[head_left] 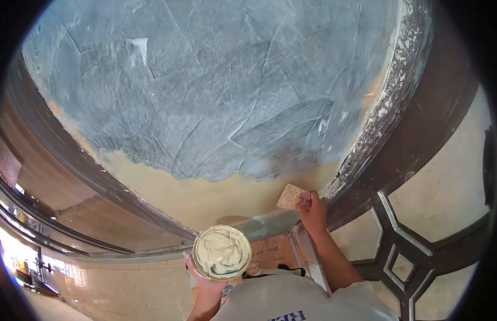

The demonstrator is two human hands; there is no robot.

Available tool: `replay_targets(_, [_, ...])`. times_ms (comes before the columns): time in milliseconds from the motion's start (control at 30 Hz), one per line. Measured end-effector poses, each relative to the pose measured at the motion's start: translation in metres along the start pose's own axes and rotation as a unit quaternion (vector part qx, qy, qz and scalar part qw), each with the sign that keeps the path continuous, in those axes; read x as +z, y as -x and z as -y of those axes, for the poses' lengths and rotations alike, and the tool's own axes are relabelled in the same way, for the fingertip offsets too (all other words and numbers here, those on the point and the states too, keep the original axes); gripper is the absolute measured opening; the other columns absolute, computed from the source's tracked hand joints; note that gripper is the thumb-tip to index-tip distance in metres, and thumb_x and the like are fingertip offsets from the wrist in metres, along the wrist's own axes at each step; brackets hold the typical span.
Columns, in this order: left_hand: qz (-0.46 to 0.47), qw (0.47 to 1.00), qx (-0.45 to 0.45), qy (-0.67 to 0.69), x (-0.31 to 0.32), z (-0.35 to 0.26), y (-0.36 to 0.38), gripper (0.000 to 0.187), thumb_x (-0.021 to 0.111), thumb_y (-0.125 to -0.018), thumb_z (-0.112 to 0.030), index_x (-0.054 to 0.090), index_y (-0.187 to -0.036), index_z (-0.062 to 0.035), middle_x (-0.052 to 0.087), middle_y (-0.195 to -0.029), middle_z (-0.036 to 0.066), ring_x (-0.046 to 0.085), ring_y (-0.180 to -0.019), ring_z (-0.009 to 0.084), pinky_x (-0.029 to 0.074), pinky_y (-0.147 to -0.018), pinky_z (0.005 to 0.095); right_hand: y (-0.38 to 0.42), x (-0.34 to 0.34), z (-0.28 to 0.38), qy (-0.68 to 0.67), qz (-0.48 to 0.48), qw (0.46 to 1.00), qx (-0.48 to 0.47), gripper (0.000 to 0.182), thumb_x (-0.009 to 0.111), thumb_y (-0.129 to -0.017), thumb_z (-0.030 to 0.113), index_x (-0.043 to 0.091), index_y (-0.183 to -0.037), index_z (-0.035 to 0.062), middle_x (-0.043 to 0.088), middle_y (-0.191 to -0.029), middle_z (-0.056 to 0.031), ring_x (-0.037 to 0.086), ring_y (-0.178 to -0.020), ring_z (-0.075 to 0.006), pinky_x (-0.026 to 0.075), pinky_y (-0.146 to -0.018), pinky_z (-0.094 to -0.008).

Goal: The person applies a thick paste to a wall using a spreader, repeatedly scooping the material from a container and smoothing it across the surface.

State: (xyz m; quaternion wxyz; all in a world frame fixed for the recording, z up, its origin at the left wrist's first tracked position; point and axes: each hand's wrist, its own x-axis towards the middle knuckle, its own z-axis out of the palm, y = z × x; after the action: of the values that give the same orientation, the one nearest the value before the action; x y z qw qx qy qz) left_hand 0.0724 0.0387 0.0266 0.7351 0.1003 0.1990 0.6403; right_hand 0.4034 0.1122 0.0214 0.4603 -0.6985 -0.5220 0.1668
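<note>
A person's right hand [312,209] presses a small, flat scraper blade [291,196] against a wall [216,96], fingers clamped around its lower edge, at the boundary where fresh grey coating gives way to bare yellowish surface. The blade is pale tan, roughly square and tilted, its face smeared with dried material. The left hand [203,278], lower in the view and close to the person's chest, is cupped under a round tray [222,252] and supports it from beneath, with fingertips visible at the rim. The tray carries a thick mound of creamy, off-white putty [220,247], its surface swirled into ridges with a dark streak near the lower edge. The wall's upper stretch is covered in grey-blue putty marked by broad, crossing trowel strokes, while the uncoated band below runs down to a ledge near the tray. A dark frame [398,107], flecked with white splashes, borders the wall on the right, beside a geometric metal grille [398,235]. The person wears a light grey shirt [291,299].
</note>
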Motion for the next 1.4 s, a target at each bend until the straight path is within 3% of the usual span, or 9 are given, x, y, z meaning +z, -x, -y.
replay_targets(100, [-0.024,0.998,0.039,-0.05,-0.016,0.005,-0.003,0.076,0.02,-0.101,-0.065,0.037,-0.153,-0.0125,0.039,-0.156,0.012,0.04,-0.141,0.0326,0.033,-0.117,0.0514,0.007,0.015,0.005,-0.017,0.014,0.999,-0.041,0.029,0.069,-0.091,0.022,0.059,-0.111,0.0039,0.074,-0.096,-0.0108,0.072,-0.077,-0.0259,0.056,-0.072,-0.0379])
replay_targets(167, [-0.003,0.933,0.099,-0.346,-0.016,0.007,-0.003,0.076,0.018,-0.101,-0.064,0.037,-0.153,-0.0125,0.038,-0.156,0.011,0.04,-0.141,0.032,0.032,-0.117,0.051,0.007,0.031,0.018,-0.023,0.028,0.998,-0.049,0.029,0.069,-0.091,0.023,0.06,-0.11,0.0042,0.073,-0.094,-0.0103,0.072,-0.077,-0.0259,0.056,-0.071,-0.0379])
replay_targets(367, [0.039,0.999,-0.018,0.025,0.026,0.004,-0.001,0.076,0.018,-0.101,-0.065,0.038,-0.153,-0.0127,0.037,-0.157,0.012,0.039,-0.142,0.0323,0.034,-0.116,0.0511,-0.011,0.04,0.053,0.016,0.012,0.994,-0.105,0.028,0.075,-0.087,0.024,0.059,-0.101,0.005,0.07,-0.084,-0.0117,0.071,-0.076,-0.0261,0.055,-0.068,-0.0371])
replay_targets(500, [0.046,0.983,0.062,-0.169,-0.005,0.003,-0.005,0.077,0.019,-0.101,-0.064,0.037,-0.153,-0.0104,0.038,-0.157,0.011,0.039,-0.142,0.0304,0.027,-0.12,0.0514,-0.03,0.025,-0.017,-0.03,-0.029,0.998,-0.045,0.026,0.074,-0.088,0.022,0.056,-0.099,0.0057,0.069,-0.084,-0.0111,0.07,-0.074,-0.025,0.054,-0.065,-0.0369])
replay_targets(600, [0.031,0.997,0.039,-0.052,-0.012,0.0,0.0,0.077,0.029,-0.1,-0.062,0.032,-0.155,-0.0085,0.035,-0.159,0.012,0.036,-0.143,0.0312,0.018,-0.122,0.051,-0.023,-0.006,-0.042,-0.016,-0.064,0.998,-0.009,0.02,0.071,-0.089,0.014,0.054,-0.098,0.007,0.07,-0.085,-0.0085,0.07,-0.074,-0.0198,0.053,-0.062,-0.0318])
replay_targets(700, [0.008,0.998,0.047,-0.04,-0.008,0.002,0.001,0.078,0.039,-0.097,-0.06,0.032,-0.154,-0.0068,0.039,-0.156,0.013,0.04,-0.14,0.0322,0.018,-0.122,0.0524,-0.009,0.012,-0.088,-0.19,-0.06,0.974,0.109,0.021,0.069,-0.093,0.018,0.052,-0.101,0.006,0.068,-0.083,-0.0066,0.068,-0.07,-0.0169,0.054,-0.061,-0.0312])
replay_targets(767, [-0.013,0.998,0.052,-0.033,-0.004,0.004,0.003,0.081,0.05,-0.094,-0.057,0.031,-0.153,-0.0051,0.043,-0.152,0.015,0.044,-0.137,0.0331,0.017,-0.121,0.0539,0.007,0.032,-0.082,-0.399,-0.031,0.907,0.131,0.021,0.064,-0.097,0.015,0.046,-0.107,0.0077,0.067,-0.083,-0.0086,0.066,-0.066,-0.0173,0.051,-0.052,-0.0307])
replay_targets(967, [-0.043,0.993,0.068,-0.086,0.012,0.01,0.005,0.094,0.064,-0.088,-0.055,0.023,-0.154,-0.0027,0.047,-0.149,0.018,0.045,-0.137,0.0352,0.015,-0.12,0.0568,0.029,0.062,-0.011,-0.563,0.068,0.786,0.248,0.023,0.06,-0.102,0.024,0.041,-0.106,0.0115,0.065,-0.094,-0.0085,0.065,-0.067,-0.0193,0.05,-0.053,-0.0295])
replay_targets(1400, [-0.022,0.991,0.044,-0.126,0.002,-0.003,0.016,0.082,0.056,-0.093,-0.056,0.032,-0.152,-0.0045,0.046,-0.15,0.016,0.044,-0.139,0.0341,0.024,-0.119,0.0559,0.022,0.085,0.021,-0.53,0.07,0.79,0.3,0.018,0.053,-0.105,0.032,0.046,-0.108,0.0157,0.063,-0.091,-0.0044,0.066,-0.069,-0.0147,0.056,-0.062,-0.0296])
